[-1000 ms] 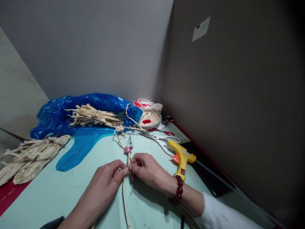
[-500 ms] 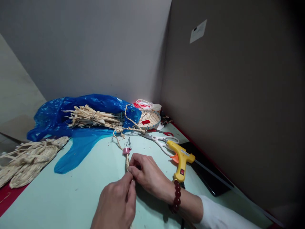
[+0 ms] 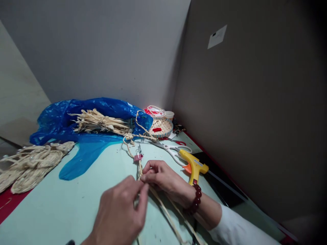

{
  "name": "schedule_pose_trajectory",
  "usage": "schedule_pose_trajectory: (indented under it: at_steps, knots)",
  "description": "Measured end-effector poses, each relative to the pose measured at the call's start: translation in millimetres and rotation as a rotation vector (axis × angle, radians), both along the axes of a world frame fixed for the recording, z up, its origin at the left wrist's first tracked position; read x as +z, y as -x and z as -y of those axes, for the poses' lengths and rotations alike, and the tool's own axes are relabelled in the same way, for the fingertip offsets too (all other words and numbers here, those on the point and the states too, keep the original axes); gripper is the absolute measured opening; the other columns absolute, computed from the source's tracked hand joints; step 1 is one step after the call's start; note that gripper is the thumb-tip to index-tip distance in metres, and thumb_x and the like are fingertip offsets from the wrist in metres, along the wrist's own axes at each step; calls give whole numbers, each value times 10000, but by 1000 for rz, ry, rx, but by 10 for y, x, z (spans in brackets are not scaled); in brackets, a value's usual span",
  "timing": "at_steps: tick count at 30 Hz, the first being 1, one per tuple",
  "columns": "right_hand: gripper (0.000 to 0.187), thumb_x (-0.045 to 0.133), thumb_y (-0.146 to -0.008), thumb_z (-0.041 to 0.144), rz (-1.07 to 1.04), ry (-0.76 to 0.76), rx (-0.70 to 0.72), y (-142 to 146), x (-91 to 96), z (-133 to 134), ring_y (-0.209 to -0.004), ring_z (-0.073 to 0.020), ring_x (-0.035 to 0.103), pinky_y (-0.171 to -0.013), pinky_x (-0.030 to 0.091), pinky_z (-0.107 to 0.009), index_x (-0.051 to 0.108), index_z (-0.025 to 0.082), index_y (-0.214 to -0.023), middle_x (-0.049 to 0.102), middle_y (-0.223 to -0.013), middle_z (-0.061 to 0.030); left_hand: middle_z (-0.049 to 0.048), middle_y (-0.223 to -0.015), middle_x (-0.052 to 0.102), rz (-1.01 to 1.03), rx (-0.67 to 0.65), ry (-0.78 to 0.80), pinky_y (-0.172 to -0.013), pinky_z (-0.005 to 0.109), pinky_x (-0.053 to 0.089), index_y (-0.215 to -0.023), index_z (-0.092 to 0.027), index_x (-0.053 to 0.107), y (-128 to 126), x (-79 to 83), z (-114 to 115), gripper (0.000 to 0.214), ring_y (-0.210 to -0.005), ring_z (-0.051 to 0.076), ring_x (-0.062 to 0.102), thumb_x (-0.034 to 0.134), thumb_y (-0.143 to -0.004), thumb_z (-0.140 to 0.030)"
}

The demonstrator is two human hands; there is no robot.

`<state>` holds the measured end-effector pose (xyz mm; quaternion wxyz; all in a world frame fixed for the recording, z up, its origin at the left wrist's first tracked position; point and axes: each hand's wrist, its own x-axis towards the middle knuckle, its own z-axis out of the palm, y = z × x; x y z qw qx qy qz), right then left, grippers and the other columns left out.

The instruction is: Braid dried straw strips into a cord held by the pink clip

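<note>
A thin braided straw cord point(image 3: 140, 167) runs toward me from a pink binder clip point(image 3: 138, 157) that grips its far part. My right hand point(image 3: 167, 182), with a dark red bead bracelet point(image 3: 196, 200) at the wrist, pinches the braid between thumb and fingertips. Close against it on the left, my left hand point(image 3: 120, 206) has thumb and forefinger drawn together at the braid's near end; the pinched strand is mostly hidden. Two loose straw strands point(image 3: 163, 209) trail from beneath the right hand toward the front edge, and a strand end shows below the left hand.
A yellow glue gun point(image 3: 195, 165) and white-handled scissors point(image 3: 173, 152) lie to the right by a dark flat panel point(image 3: 231, 194). A blue plastic bag point(image 3: 87, 149) with a straw bundle point(image 3: 99, 124), a woven basket point(image 3: 165, 127) and a cup point(image 3: 169, 115) stand behind. Woven straw slippers point(image 3: 38, 166) lie left.
My left hand has risen slightly, its thumb and forefinger now reaching over the braid. The right hand has shifted a little right and up. Two loose strands now show under the right hand.
</note>
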<state>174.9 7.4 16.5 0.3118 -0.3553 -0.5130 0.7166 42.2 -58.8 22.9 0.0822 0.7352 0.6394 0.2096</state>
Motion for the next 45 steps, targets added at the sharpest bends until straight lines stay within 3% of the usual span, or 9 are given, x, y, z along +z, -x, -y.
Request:
schedule_pose_trajectory:
  at_steps: [3,6,9,18,25,28,34,38,45]
  knots:
    - [146,635,-636,149,-6,52,19,-32,37,-7,-423,-45,282,-411,143,-189,509,162,-708,567,-519,45,27,-670,641,380,121,136,-551,277,406,-742,-221,591,130,12,-153,251,-596,180,587,433,-868,-371]
    - [132,612,-647,127,20,82,21,-42,64,-7,-428,-49,295,-415,144,-181,508,167,-717,479,-480,75,-74,-442,456,852,12,560,-326,211,213,-779,-210,552,182,-56,-257,291,-304,79,291,510,-797,-498]
    - [103,578,-660,121,106,38,30,-46,77,-7,-424,-53,323,-416,169,-182,506,171,-714,416,-474,87,-104,-463,419,1072,6,635,-314,165,120,-739,-189,537,174,-116,-280,325,-317,21,186,646,-704,-493]
    - [64,502,-771,150,390,-437,129,-118,-4,-43,-564,-83,456,-511,306,-182,546,167,-814,666,-707,-7,-131,-405,248,893,8,589,-350,182,107,-656,-169,578,250,-147,-328,326,-357,44,145,549,-797,-461]
    - [55,482,-839,159,677,-719,85,-125,120,87,-705,-141,531,-591,321,-223,518,172,-878,670,-761,-38,-36,-565,492,591,-38,371,-546,235,294,-621,-161,594,210,-113,-311,275,-565,120,413,495,-800,-345]
    - [78,479,-863,195,879,-837,67,-145,209,134,-660,-150,504,-548,258,-246,549,171,-836,635,-717,-50,-40,-566,458,499,35,303,-568,254,293,-613,-177,557,147,-73,-293,259,-596,142,413,486,-781,-361]
    - [173,475,-843,124,789,-886,118,-188,207,99,-572,-100,454,-557,257,-235,622,181,-773,600,-629,2,-71,-526,320,568,97,330,-523,246,237,-578,-192,501,113,-93,-299,255,-552,125,317,509,-725,-400]
    - [160,504,-847,194,957,-925,62,-159,190,155,-557,-117,451,-533,223,-273,592,164,-716,598,-625,-19,-73,-522,311,593,125,338,-514,247,225,-568,-196,483,97,-154,-295,258,-547,121,294,506,-714,-408]
    - [93,553,-741,64,1158,-1330,31,-6,124,403,-662,-215,522,-517,230,-319,562,149,-779,599,-727,-75,-66,-521,354,669,141,346,-519,242,234,-554,-182,490,75,-166,-272,206,-543,114,322,517,-668,-351]
